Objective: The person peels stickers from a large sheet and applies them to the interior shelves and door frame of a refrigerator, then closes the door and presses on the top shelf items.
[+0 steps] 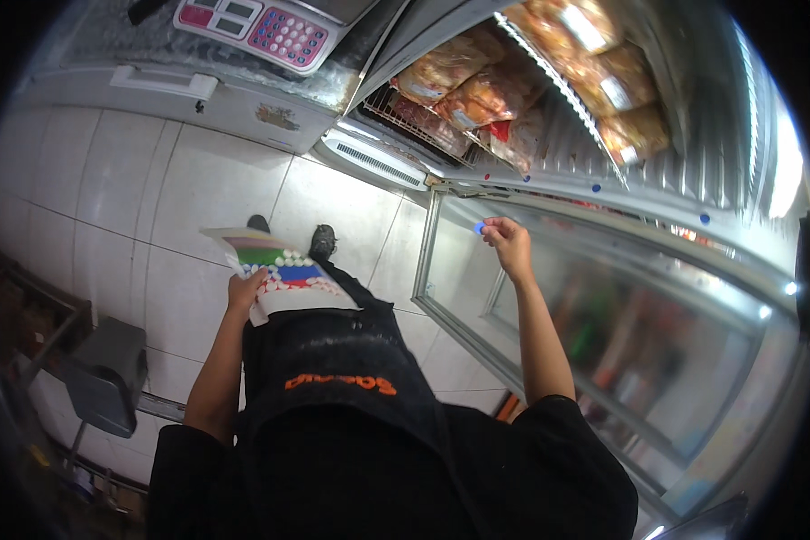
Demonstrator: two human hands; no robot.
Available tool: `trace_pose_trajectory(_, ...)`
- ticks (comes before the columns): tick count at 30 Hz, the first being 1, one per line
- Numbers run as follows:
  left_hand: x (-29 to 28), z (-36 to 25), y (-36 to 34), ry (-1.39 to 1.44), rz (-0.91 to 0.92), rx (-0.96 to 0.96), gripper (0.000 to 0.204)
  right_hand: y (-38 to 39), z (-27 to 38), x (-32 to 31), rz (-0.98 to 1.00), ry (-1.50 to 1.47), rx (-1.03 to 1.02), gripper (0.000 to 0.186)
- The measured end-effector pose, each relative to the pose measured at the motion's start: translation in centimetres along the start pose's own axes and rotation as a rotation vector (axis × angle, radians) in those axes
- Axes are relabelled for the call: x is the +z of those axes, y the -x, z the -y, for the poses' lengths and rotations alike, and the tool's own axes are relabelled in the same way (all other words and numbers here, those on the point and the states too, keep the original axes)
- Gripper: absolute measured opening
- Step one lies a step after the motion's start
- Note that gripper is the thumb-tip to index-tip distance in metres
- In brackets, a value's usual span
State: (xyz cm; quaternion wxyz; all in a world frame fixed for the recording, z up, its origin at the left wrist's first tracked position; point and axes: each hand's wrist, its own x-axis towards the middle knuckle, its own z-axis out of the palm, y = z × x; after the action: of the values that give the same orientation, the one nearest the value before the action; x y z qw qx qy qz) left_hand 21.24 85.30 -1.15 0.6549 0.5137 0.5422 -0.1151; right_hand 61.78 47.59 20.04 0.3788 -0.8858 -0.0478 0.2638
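Note:
At my waist, my left hand [246,292] grips several sheets of round stickers [299,274] with green, blue, red and white areas. My right hand [510,243] is raised on the right, thumb and fingers pinched on a small round blue sticker [480,228]. Behind that hand stands the open glass door [463,261] of a display fridge; whether the sticker touches the glass I cannot tell. Small blue and red dots [596,187] show along the fridge's lower edge and side.
Inside the fridge, bagged meat [495,94] fills wire racks, with more packs [625,90] farther right. A pink and white scale [256,31] sits on the counter at the far left. A dark grey chair [108,369] stands left on the tiled floor [126,189].

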Motion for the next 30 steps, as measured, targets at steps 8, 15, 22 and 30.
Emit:
trace_pose_trajectory(8, 2.5, 14.6, -9.5, -0.560, -0.037, -0.234, 0.071, -19.9, -11.4, 0.0, 0.065, 0.831, -0.269, 0.012)
trace_pose_trajectory(15, 6.2, 11.0, -11.9, -0.803, -0.157, -0.087, 0.076, -32.5, -19.2, -0.4, 0.135, 1.094, -0.225, 0.018)
trace_pose_trajectory(22, 7.8, 11.8, -12.6, -0.944, -0.187, 0.024, 0.056, -34.7, -21.0, -2.4, 0.208, 1.369, -0.295, 0.016)
trace_pose_trajectory(30, 8.0, 11.7, -12.5, -0.912, -0.194, 0.002, 0.056, -33.3, -20.9, -2.3, 0.177, 1.403, -0.411, 0.016)
